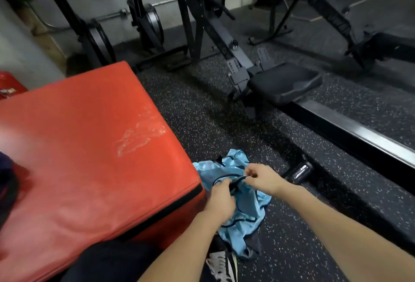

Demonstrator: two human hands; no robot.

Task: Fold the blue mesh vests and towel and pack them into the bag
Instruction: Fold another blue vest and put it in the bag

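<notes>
- The big red pad (89, 151) at 9 o'clock sits bare, likely as a flat spot for folding.
- The blue mesh vest (244, 212) hangs crumpled at 6 o'clock, over the floor. It is light blue with dark trim.
- The left hand (221, 201) and right hand (262, 178), close together, both pinch its trim, probably to find the edges.

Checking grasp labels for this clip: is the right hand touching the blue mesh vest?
Touching. In the head view, the right hand pinches the dark trim of the blue mesh vest, with no gap visible between fingers and fabric.
</notes>
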